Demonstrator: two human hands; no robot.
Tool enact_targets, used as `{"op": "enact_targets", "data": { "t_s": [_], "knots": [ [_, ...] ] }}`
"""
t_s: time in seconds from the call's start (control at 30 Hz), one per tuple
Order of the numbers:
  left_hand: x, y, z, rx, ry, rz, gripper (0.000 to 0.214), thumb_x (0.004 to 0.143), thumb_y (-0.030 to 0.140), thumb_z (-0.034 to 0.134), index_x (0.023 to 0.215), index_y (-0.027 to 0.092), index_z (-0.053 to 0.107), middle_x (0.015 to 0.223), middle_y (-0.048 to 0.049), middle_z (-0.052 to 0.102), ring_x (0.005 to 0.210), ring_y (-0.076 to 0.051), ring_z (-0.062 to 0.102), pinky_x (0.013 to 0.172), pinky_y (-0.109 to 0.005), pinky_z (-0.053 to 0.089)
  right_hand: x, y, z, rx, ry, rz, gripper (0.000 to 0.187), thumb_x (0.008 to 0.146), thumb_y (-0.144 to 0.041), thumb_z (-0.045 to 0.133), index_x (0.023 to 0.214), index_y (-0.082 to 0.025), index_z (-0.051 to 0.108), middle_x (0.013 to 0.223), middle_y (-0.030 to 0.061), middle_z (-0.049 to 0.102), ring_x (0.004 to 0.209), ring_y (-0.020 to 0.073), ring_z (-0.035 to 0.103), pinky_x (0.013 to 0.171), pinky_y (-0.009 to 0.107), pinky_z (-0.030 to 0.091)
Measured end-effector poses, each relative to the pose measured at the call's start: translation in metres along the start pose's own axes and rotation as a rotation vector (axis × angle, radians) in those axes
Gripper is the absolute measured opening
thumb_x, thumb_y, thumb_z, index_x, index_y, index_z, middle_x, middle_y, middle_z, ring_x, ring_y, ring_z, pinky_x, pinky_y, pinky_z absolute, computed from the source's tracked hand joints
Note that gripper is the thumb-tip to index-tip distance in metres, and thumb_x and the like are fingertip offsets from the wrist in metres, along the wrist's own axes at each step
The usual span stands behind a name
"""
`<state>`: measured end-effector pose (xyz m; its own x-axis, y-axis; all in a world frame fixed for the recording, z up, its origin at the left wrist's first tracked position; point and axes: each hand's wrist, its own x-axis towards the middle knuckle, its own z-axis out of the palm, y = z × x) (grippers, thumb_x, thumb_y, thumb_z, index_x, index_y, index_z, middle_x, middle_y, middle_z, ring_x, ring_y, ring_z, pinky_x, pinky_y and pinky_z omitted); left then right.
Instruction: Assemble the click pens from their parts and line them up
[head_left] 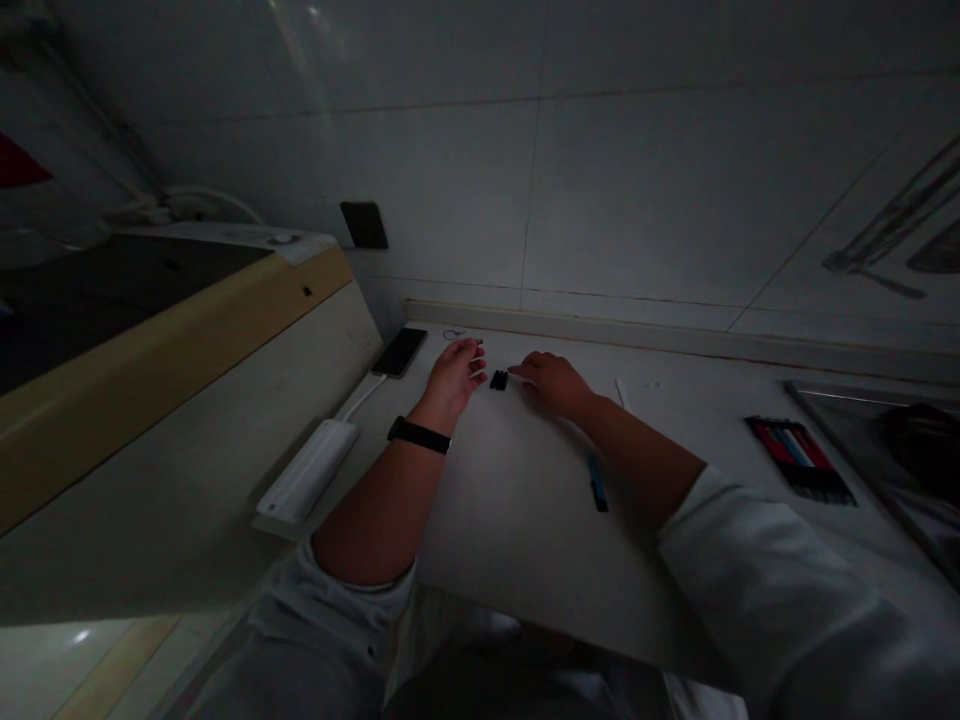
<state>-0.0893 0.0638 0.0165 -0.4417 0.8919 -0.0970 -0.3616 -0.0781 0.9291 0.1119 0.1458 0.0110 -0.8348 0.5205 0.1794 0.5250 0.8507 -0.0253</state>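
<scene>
My left hand (454, 374) is raised over the white counter (517, 540), palm partly turned up and fingers curled. A tiny dark piece (480, 342) shows at its thumb and index fingertips; its kind is too small to make out. Just right of these fingers lies a small cluster of black pieces (499, 380) on the counter. From the other side my right hand (555, 382) comes close to the cluster, back of the hand up and fingers bent together. Whatever its fingertips may hold is hidden. A black band sits on my left wrist.
A phone (401, 352) and a white power strip (311, 470) lie at left beside a tall cabinet. A blue and black pen-like tool (596, 484) rests near my right forearm. Further right are a case of coloured sticks (799, 458) and a metal sink edge (862, 397).
</scene>
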Motion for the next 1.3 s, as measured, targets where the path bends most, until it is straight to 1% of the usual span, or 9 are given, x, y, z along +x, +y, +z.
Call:
{"op": "enact_targets", "data": {
  "t_s": [0.13, 0.3, 0.53, 0.67, 0.83, 1.03, 1.1, 1.17, 1.3],
  "knots": [
    [0.004, -0.002, -0.002, -0.084, 0.002, -0.023, 0.021, 0.092, 0.038, 0.071, 0.103, 0.022, 0.063, 0.092, -0.0042, 0.067, 0.072, -0.013, 0.062, 0.069, -0.029, 0.051, 0.012, -0.003, 0.010, -0.021, -0.015, -0.019, 0.043, 0.101, -0.021, 0.052, 0.139, -0.029, 0.069, 0.131, 0.0137, 0.066, 0.110, 0.0297, 0.061, 0.092, 0.042, 0.044],
    [0.003, 0.002, 0.000, -0.246, 0.060, -0.102, 0.012, 0.092, 0.027, 0.071, 0.100, 0.021, 0.064, 0.084, -0.0019, 0.066, 0.067, -0.012, 0.060, 0.067, -0.027, 0.049, 0.012, -0.003, 0.009, -0.091, 0.029, -0.023, 0.033, 0.100, -0.021, 0.056, 0.128, -0.025, 0.074, 0.126, 0.0142, 0.068, 0.111, 0.0298, 0.059, 0.092, 0.042, 0.042],
    [-0.002, 0.005, 0.006, -0.342, 0.064, -0.151, 0.012, 0.086, 0.019, 0.076, 0.091, 0.019, 0.064, 0.081, 0.0002, 0.066, 0.065, -0.010, 0.059, 0.068, -0.027, 0.047, 0.012, 0.006, 0.002, -0.142, 0.028, -0.158, 0.023, 0.099, -0.022, 0.059, 0.115, -0.020, 0.075, 0.125, 0.0142, 0.070, 0.115, 0.0299, 0.058, 0.094, 0.040, 0.040],
    [-0.005, 0.000, 0.012, -0.328, 0.052, -0.148, 0.008, 0.085, 0.014, 0.071, 0.089, 0.018, 0.065, 0.078, 0.0002, 0.066, 0.065, -0.010, 0.060, 0.065, -0.025, 0.048, -0.017, 0.008, -0.013, -0.021, 0.116, -0.036, 0.022, 0.102, -0.026, 0.054, 0.118, -0.017, 0.068, 0.112, 0.0131, 0.073, 0.099, 0.0250, 0.065, 0.086, 0.035, 0.043],
    [-0.016, -0.010, 0.027, -0.327, -0.088, -0.271, 0.008, 0.084, 0.011, 0.070, 0.085, 0.017, 0.065, 0.074, -0.0008, 0.066, 0.063, -0.011, 0.062, 0.061, -0.024, 0.049, -0.076, 0.009, -0.029, 0.139, 0.159, 0.095, 0.022, 0.103, -0.031, 0.052, 0.117, -0.020, 0.064, 0.100, 0.0088, 0.075, 0.082, 0.0219, 0.067, 0.073, 0.032, 0.044],
    [-0.037, -0.027, 0.046, -0.264, -0.309, -0.449, 0.007, 0.085, 0.011, 0.073, 0.085, 0.015, 0.067, 0.078, -0.0048, 0.069, 0.068, -0.012, 0.064, 0.067, -0.025, 0.054, -0.112, 0.009, -0.016, 0.489, 0.360, 0.187, 0.022, 0.101, -0.031, 0.054, 0.114, -0.023, 0.069, 0.107, 0.0082, 0.076, 0.087, 0.0199, 0.070, 0.080, 0.032, 0.052],
    [-0.042, -0.033, 0.049, -0.156, -0.354, -0.396, 0.008, 0.085, 0.013, 0.073, 0.087, 0.016, 0.066, 0.082, -0.0055, 0.069, 0.071, -0.013, 0.065, 0.070, -0.027, 0.055, -0.114, 0.010, -0.005, 0.595, 0.421, 0.250, 0.024, 0.100, -0.033, 0.055, 0.116, -0.023, 0.069, 0.106, 0.0081, 0.077, 0.086, 0.0198, 0.071, 0.079, 0.033, 0.054],
    [-0.047, -0.036, 0.049, 0.066, -0.375, -0.208, 0.007, 0.087, 0.016, 0.072, 0.089, 0.017, 0.066, 0.085, -0.0053, 0.070, 0.074, -0.014, 0.065, 0.073, -0.030, 0.056, -0.115, 0.012, 0.004, 0.674, 0.447, 0.281, 0.024, 0.099, -0.034, 0.057, 0.117, -0.023, 0.069, 0.106, 0.0077, 0.077, 0.087, 0.0202, 0.072, 0.080, 0.034, 0.056],
    [-0.054, -0.034, 0.046, 0.794, -0.429, 0.517, 0.005, 0.089, 0.016, 0.070, 0.091, 0.020, 0.068, 0.092, -0.0051, 0.072, 0.088, -0.020, 0.066, 0.088, -0.038, 0.054, -0.117, 0.013, 0.015, 0.759, 0.441, 0.274, 0.021, 0.095, -0.030, 0.064, 0.114, -0.024, 0.069, 0.108, 0.0065, 0.077, 0.097, 0.0206, 0.074, 0.089, 0.036, 0.058]
  ]
}}
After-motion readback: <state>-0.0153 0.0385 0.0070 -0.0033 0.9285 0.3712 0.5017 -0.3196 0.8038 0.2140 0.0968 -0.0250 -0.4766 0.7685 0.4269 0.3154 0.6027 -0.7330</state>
